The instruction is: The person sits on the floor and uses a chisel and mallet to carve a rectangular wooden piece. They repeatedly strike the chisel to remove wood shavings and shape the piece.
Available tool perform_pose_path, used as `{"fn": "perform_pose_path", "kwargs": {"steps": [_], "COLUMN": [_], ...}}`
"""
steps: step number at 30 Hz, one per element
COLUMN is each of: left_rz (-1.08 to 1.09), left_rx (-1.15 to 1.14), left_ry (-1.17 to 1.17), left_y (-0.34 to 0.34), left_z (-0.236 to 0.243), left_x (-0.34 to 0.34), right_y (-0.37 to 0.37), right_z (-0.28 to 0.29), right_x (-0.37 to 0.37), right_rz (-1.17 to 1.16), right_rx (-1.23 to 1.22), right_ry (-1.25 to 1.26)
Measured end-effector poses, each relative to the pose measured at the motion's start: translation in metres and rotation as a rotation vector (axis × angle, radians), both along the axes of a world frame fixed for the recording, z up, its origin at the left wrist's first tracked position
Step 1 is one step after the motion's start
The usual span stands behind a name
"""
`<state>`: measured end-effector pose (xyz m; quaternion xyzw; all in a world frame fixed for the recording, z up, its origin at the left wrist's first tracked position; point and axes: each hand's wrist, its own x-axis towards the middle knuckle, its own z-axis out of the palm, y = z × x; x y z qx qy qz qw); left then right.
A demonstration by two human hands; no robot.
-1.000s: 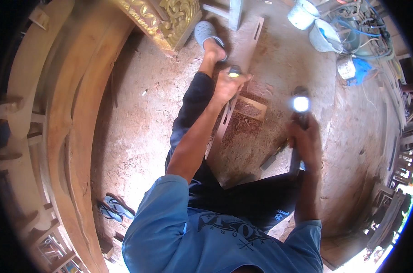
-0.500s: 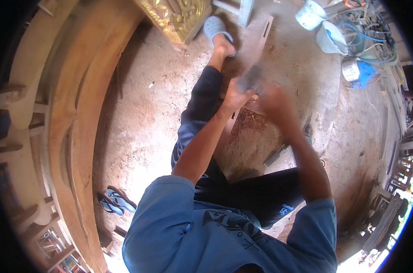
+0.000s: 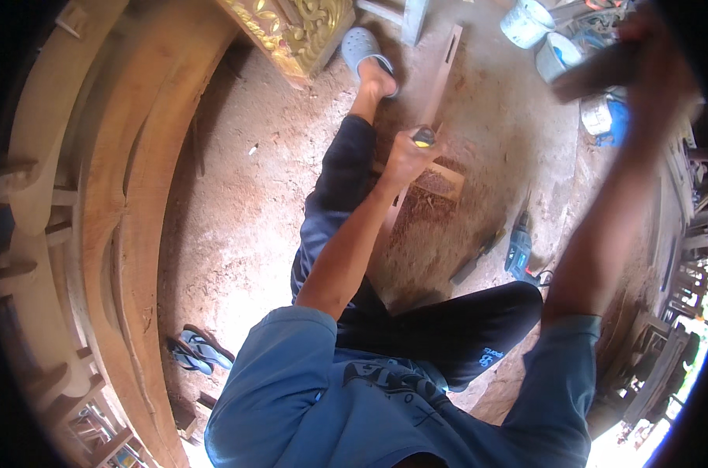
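My left hand (image 3: 408, 156) is closed around a chisel (image 3: 424, 137) with a yellow and black handle, held upright on a long slotted wooden board (image 3: 434, 90). Beneath, a small piece of wood (image 3: 443, 179) is covered in shavings. At the upper right, my blurred right hand (image 3: 656, 82) grips a dark mallet (image 3: 596, 72), raised well away from the chisel. A teal power drill (image 3: 520, 251) and a dark flat tool (image 3: 475, 261) lie on the floor beside my bent right leg.
Long curved timbers (image 3: 135, 234) line the left side, near flip-flops (image 3: 202, 349). A gilded carved panel (image 3: 287, 31) and a pale stool (image 3: 412, 19) stand ahead. Buckets (image 3: 525, 23), hoses and a blue plastic bag (image 3: 611, 129) crowd the upper right; stacked wood (image 3: 666, 343) lines the right edge.
My right hand swung the mallet down onto the chisel half a second ago and has lifted it up to the right. The drill has come into view. My left hand stays on the chisel.
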<state>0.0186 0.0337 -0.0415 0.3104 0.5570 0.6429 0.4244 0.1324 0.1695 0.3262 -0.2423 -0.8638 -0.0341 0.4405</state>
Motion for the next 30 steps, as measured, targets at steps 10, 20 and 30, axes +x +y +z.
{"fn": "perform_pose_path", "kwargs": {"steps": [10,20,30], "left_rz": [-0.091,0.209,0.593], "left_rx": [-0.123,-0.36,-0.073], "left_ry": [0.18,0.467,0.472], "left_y": [-0.027,0.072,0.003], "left_z": [0.042,-0.017,0.023], "left_x": [0.0,-0.002,0.046], "right_y": [-0.094,-0.134,-0.137], "right_z": [-0.265,-0.273,-0.273], "right_x": [0.096,0.149,0.141], "right_rz": [-0.023,-0.264,-0.24], "right_rx": [-1.04,-1.822,-1.775], "right_ry": [-0.308,0.102,0.08]}}
